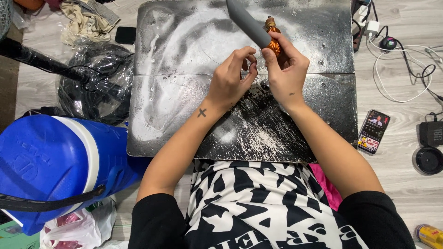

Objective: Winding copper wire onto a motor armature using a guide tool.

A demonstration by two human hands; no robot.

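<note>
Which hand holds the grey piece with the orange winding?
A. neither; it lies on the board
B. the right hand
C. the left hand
B: the right hand grips the grey piece at its orange winding above the dusty board, while the left hand pinches beside it.

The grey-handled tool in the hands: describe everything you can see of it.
The tool has a smooth, matte grey handle, slightly curved and tapering, running up and left out of the top of the view. Its lower end carries a section wound in shiny orange, copper-like wire, topped by a small brass-coloured cap. It is held tilted above the dusty black board. The right hand grips it at the wound part; the left hand pinches just beside it, and contact cannot be told.
</note>
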